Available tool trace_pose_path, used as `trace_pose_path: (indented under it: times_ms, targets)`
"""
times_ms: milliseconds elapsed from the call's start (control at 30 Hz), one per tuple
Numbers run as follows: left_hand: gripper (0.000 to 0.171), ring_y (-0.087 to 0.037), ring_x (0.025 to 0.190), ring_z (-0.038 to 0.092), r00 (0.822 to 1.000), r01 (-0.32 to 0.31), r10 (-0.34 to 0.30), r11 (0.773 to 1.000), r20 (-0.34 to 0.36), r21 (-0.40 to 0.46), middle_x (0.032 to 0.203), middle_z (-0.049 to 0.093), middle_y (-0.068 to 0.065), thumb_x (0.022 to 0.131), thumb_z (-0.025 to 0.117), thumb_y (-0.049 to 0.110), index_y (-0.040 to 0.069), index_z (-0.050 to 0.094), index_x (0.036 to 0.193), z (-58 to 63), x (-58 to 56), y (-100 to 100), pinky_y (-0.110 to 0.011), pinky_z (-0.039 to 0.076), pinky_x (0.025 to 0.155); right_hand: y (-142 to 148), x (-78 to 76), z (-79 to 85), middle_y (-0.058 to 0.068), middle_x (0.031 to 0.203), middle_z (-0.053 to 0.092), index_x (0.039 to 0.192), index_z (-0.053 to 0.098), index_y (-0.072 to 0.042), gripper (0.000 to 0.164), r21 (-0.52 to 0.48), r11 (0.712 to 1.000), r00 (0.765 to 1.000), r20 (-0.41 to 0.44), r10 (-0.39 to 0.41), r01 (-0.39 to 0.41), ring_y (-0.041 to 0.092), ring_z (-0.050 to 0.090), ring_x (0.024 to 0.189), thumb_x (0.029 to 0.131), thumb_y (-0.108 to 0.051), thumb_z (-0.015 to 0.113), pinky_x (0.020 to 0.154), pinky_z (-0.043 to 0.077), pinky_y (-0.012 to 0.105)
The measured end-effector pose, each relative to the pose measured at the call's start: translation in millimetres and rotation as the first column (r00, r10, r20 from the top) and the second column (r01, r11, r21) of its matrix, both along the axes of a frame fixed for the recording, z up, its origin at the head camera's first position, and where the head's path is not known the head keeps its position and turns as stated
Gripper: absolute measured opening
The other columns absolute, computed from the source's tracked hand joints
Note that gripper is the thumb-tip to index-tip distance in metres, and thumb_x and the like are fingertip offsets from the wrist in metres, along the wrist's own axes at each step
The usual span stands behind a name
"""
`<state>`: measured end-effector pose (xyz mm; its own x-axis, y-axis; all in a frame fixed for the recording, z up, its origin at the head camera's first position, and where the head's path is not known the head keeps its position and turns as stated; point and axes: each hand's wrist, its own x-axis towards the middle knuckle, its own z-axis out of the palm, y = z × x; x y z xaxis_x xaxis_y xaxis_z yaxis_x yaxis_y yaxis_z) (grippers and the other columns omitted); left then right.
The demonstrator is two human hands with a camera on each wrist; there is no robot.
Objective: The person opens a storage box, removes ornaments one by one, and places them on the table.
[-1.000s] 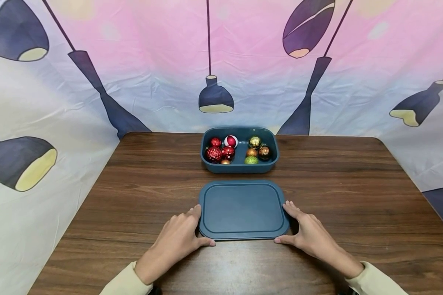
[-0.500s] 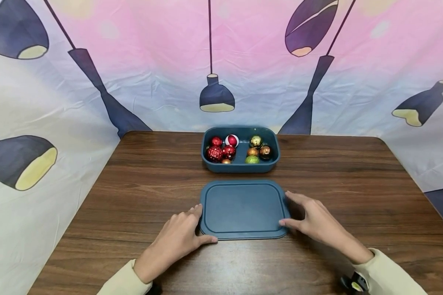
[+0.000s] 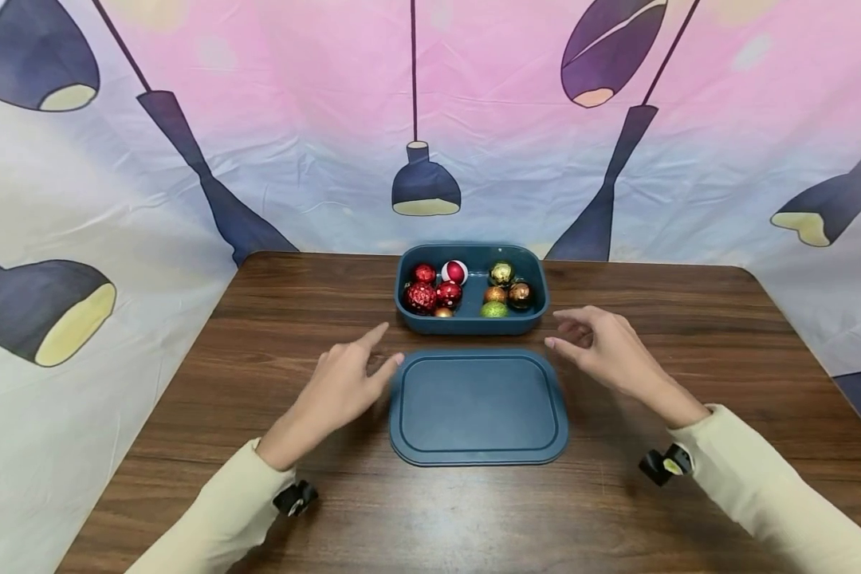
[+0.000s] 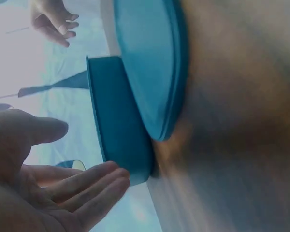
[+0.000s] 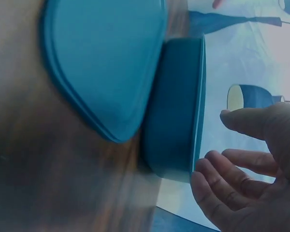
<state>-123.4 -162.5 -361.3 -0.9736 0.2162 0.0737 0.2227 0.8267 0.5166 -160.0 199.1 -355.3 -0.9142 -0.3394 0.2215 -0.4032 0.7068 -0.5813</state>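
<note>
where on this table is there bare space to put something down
Bare wood lies left of the left hand, right of the right hand, and along the near edge of the table. It is crowded mid-table: the lid sits close before the box of ornaments.

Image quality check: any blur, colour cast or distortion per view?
Head view: sharp, evenly lit, slight wide-angle bowing; soft shadows under both hands. Left wrist view: dim, bluish, table smeared, lid soft. Right wrist view: same cast, table blurred, box edges fairly crisp.
</note>
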Motion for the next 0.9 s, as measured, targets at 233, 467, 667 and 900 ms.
trace_pose_path:
  times_ms: [233,467,667,900]
  targets:
    - [0.059,-0.027,0.094,0.072,1.0,-0.012,0.01,0.996,0.022,0.089,0.108,0.075,-0.012,0.104,0.057,0.031,0.001,0.042,0.153,3.7,-32.7,1.6,-0.051,0.056,0.086,-6.2,-32.2,6.6,0.003,0.076,0.066,0.121,0.07,0.005,0.034,0.044,0.999,1.0,0.004,0.002,-0.002,0.015,0.055,0.061,0.095,-0.017,0.074,0.056,0.043,0.03]
    - [0.06,-0.018,0.073,0.067,0.994,-0.045,0.027,0.985,0.105,0.164,0.096,0.074,-0.011,0.106,0.054,0.03,0.004,0.036,0.157,1.1,-57.6,1.6,-0.038,0.053,0.067,-8.7,-56.1,7.4,0.003,0.071,0.062,0.123,0.07,0.005,0.038,0.058,0.998,0.998,0.067,-0.008,0.004,0.017,0.05,0.055,0.095,-0.02,0.074,0.053,0.038,0.031]
    - [0.061,-0.031,0.084,0.073,0.978,-0.052,-0.018,0.945,0.209,0.322,0.097,0.074,-0.018,0.108,0.052,0.027,0.004,0.029,0.159,-5.5,-74.3,1.9,-0.038,0.061,0.074,-11.6,-72.4,4.1,0.006,0.07,0.06,0.126,0.069,0.003,0.042,0.08,0.996,0.989,0.146,-0.037,0.025,0.019,0.046,0.055,0.094,-0.024,0.075,0.054,0.036,0.033]
    - [0.063,-0.04,0.09,0.072,0.95,-0.128,-0.029,0.872,0.31,0.472,0.102,0.072,-0.026,0.108,0.051,0.024,0.006,0.022,0.161,-11.1,-84.8,5.6,-0.043,0.061,0.079,-15.7,-89.4,-2.3,0.007,0.064,0.055,0.127,0.068,0.003,0.046,0.101,0.994,0.976,0.212,-0.053,0.032,0.016,0.038,0.051,0.093,-0.026,0.076,0.05,0.03,0.03]
